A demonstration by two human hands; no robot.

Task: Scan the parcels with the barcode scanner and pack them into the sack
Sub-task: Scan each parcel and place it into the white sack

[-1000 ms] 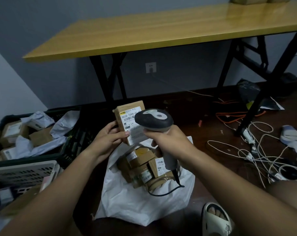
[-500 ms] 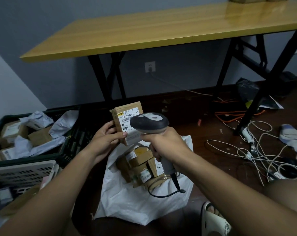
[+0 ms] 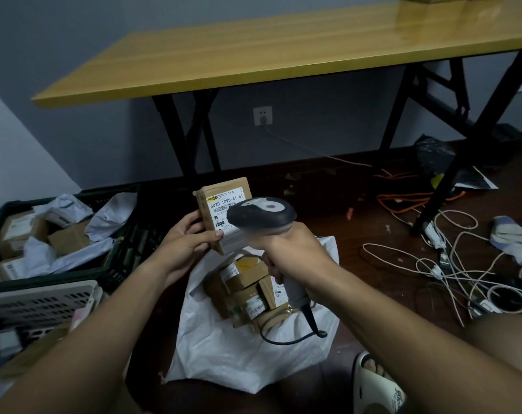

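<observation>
My left hand (image 3: 184, 241) grips a small brown cardboard parcel (image 3: 221, 196) upright, its white shipping label facing me. My right hand (image 3: 289, 249) grips the handle of a grey barcode scanner (image 3: 261, 215), whose head sits just in front of the label's lower right and hides part of it. Below both hands a white woven sack (image 3: 247, 357) lies open on the floor, with several taped brown parcels (image 3: 245, 289) inside. The scanner's black cable (image 3: 295, 339) curls over the sack.
A dark crate (image 3: 116, 264) at left holds more boxes and white mailer bags. A pale slotted basket (image 3: 41, 300) lies in front of it. A yellow table (image 3: 283, 46) on black legs stands behind. Tangled white and orange cables (image 3: 451, 264) cover the floor at right. A white slipper (image 3: 376, 386) is near the sack.
The scanner head has shifted left and closer over the label, covering more of it. The parcel stays held upright in my left hand.
</observation>
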